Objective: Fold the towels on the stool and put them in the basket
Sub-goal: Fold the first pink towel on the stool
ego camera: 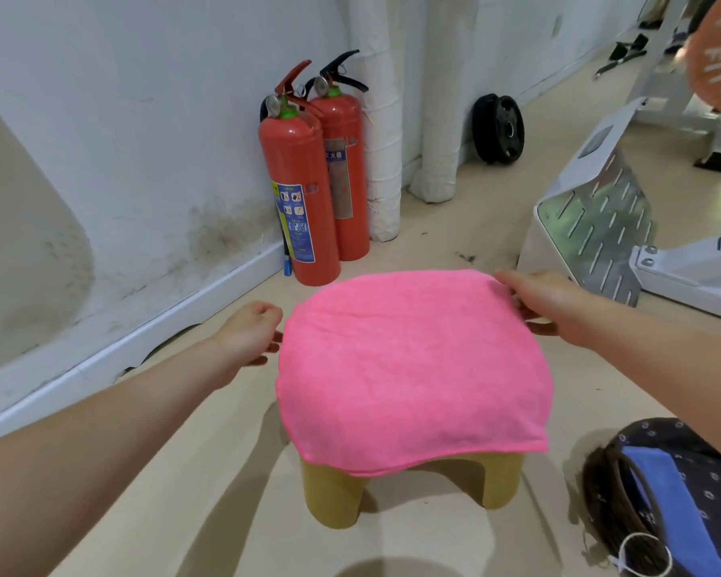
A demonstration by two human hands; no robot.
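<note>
Both hands flank a pink towel (408, 368) spread flat over a small yellow stool (334, 493). The left hand (250, 331) sits just beside the towel's left edge, fingers curled loosely inward with the fingertips near or touching the cloth; whether it actually grips the edge cannot be told. The right hand (546, 301) lies at the far right corner of the towel, palm down, fingers reaching over the corner; they touch the cloth, but whether they pinch it cannot be told either.

The towel covers the whole seat and droops over its edges, the near edge hanging in a curve above the two near legs. The stool stands on a pale floor (433, 535).

At the lower right, close to the stool, stands a dark patterned basket (708, 485) with a brown woven rim; a blue towel (658, 481) lies folded inside it, and a white cord loop hangs at its near rim.

Beyond the stool, two red extinguishers (304, 193) stand side by side against a white wall (121, 118), next to wrapped white pipes (384, 139). A black weight plate (498, 129) leans on the wall farther right. A white and metal machine frame (600, 218) stands to the right, behind the right hand
</note>
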